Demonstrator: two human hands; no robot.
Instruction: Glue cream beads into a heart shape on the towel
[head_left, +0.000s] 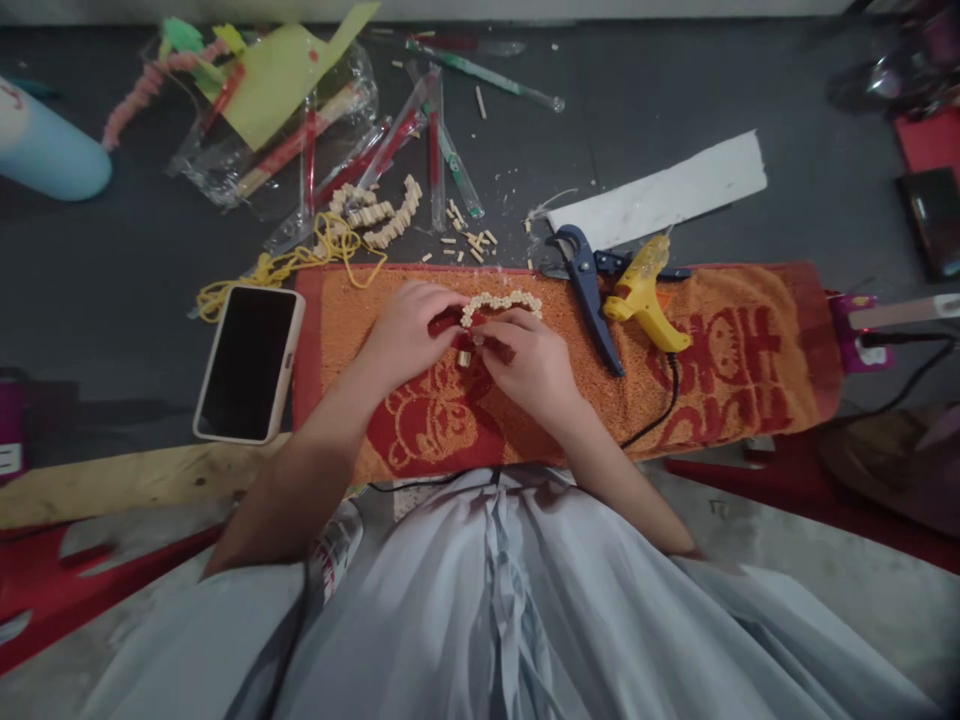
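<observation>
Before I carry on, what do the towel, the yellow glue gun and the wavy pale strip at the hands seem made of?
Towel: terry cloth, probably cotton; matte, fuzzy pile.
Yellow glue gun: likely hard plastic; smooth, evenly coloured, moulded-looking body.
Wavy pale strip: perhaps wood; matte, cream-coloured small pieces joined together, too small to be sure.
</observation>
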